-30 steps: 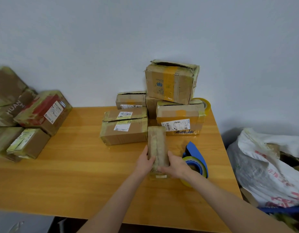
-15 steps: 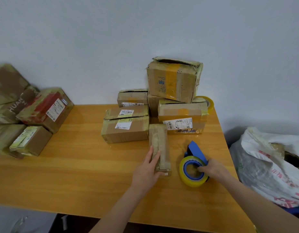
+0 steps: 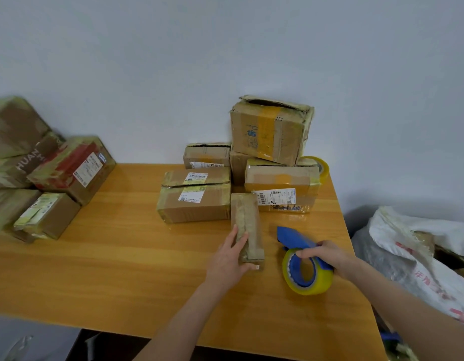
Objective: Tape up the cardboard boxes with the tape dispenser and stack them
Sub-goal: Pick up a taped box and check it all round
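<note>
Head view: your left hand (image 3: 229,259) lies flat against the thin box (image 3: 248,225), just left of the tape dispenser (image 3: 304,269) your right hand (image 3: 327,254) grips. The box looks light and stiff; hold its long sides.

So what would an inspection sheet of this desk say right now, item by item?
Surface: wooden table, set against a pale wall.
Job's things: narrow box lying lengthwise near the front; tape dispenser with a yellow roll to its right; taped boxes piled at the back, a tilted box on top.
Clutter: spare tape roll behind the pile; more boxes heaped at the table's left end.
Grippers: left hand rests with straight fingers on the narrow box; right hand grips the tape dispenser.
Cables: nothing seen.
Surroundings: white sack beside the table's right edge.
</note>
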